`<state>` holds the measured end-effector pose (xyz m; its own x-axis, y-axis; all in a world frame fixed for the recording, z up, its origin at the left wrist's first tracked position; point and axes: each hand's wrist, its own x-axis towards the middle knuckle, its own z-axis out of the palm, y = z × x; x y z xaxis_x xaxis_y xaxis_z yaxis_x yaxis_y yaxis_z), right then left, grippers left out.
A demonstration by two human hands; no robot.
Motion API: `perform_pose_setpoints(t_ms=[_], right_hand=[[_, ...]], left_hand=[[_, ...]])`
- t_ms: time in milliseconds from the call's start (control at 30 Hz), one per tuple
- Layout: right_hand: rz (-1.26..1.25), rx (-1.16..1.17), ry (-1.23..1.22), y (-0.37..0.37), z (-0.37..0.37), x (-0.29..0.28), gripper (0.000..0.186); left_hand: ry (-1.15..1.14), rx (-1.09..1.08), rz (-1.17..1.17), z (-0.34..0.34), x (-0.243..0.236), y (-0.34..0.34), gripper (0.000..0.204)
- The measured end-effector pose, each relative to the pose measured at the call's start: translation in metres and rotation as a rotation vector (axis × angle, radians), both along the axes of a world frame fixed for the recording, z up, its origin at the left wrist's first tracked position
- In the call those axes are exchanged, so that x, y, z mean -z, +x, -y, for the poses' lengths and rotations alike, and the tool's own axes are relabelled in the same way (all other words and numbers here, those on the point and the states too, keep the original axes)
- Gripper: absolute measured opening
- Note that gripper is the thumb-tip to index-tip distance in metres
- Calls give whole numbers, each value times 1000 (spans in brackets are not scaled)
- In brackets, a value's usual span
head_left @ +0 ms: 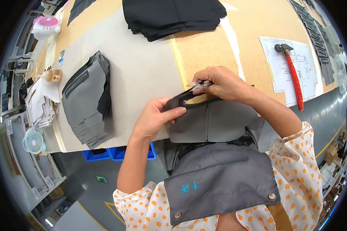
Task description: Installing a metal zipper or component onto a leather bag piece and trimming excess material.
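So the left hand [154, 117] is pinching the left end of a grey panel [227, 121], thumb pressing on the near face beside a long slot and the other fingers mostly hiding behind it. That panel is sitting right in front of the person's apron [219, 184], over the near edge of the worktop [142, 65], and the yellowish top is showing through the slot. The right hand [219, 82] is curling its fingers closed around a small metal tool [202, 85], looks like snips, just above the slot's upper edge; can't tell whether the blades are touching the panel.

Around them, a pile of grey pieces [85, 104] is lying off to the left and a black stack [173, 17] is sitting at the far side. Over on the right, a red-handled hammer [294, 77] is resting on a printed sheet [273, 73]. Blue bins [119, 153] are peeking out below the near edge.
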<state>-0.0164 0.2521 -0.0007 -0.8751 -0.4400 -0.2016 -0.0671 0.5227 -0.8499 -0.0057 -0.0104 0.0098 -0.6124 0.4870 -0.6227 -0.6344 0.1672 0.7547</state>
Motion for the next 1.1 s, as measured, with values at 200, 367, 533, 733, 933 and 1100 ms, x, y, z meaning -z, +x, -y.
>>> perform_pose_setpoints(t_ms=[200,367,533,733,933,1100], right_hand=[[-41,-11,47,1,3,-4,17],[-209,81,15,10,-6,-13,18],[-27,138,-28,22,-15,-51,33],[246,142,-185,33,-16,-51,31],[304,159,-111,24,-15,-57,24],[303,158,-35,16,-17,-52,23]], left_hand=[[116,32,119,-4,3,4,18],[36,-90,122,-15,-4,-1,21],[54,-120,125,-11,-1,-3,26],[32,-87,92,-16,-3,-7,29],[-31,-96,45,-19,-6,-8,27],[-35,-108,57,-21,-8,-10,32]])
